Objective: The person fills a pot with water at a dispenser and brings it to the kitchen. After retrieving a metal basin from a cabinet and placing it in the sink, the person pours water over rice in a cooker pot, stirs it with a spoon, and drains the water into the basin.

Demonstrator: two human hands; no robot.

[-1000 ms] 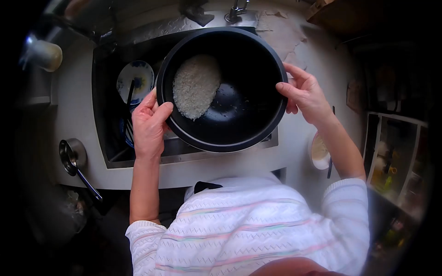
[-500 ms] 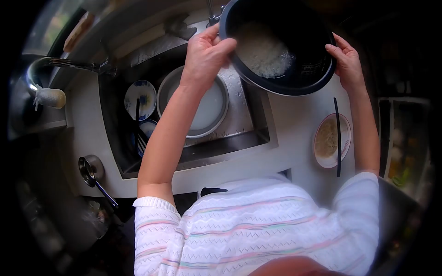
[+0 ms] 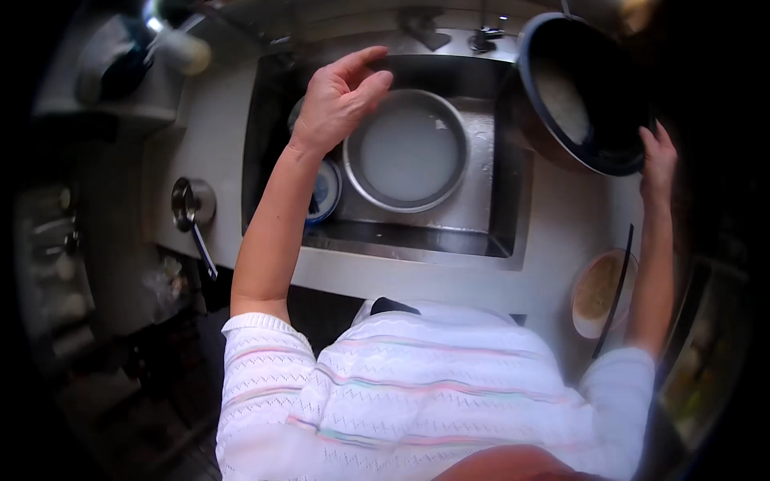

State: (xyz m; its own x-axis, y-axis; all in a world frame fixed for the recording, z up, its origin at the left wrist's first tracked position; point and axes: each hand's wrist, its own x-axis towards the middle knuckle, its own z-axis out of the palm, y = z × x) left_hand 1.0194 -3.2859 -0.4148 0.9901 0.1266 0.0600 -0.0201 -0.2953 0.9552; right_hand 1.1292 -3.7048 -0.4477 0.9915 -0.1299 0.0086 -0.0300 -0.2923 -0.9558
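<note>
The dark inner pot [image 3: 589, 88] is at the upper right, on or over the counter beside the sink, with pale rice [image 3: 561, 100] inside. My right hand [image 3: 659, 160] grips its right rim. Away from the pot, my left hand [image 3: 341, 100] hangs over the sink with its fingers apart and nothing in them. Below and to its right, a round metal bowl [image 3: 409, 152] of cloudy water sits in the sink. The pot's underside is hidden.
The sink [image 3: 481, 184] holds a blue-rimmed dish [image 3: 325, 192] partly behind my left forearm. A small metal pot [image 3: 196, 200] with a spoon stands on the left counter [image 3: 160, 160]. At right, a bowl [image 3: 597, 293] lies beside a black chopstick [image 3: 622, 280].
The pot of rice has moved from over the sink to the right. My left hand has let go of it and is back over the sink. The bowl of cloudy water has come into view.
</note>
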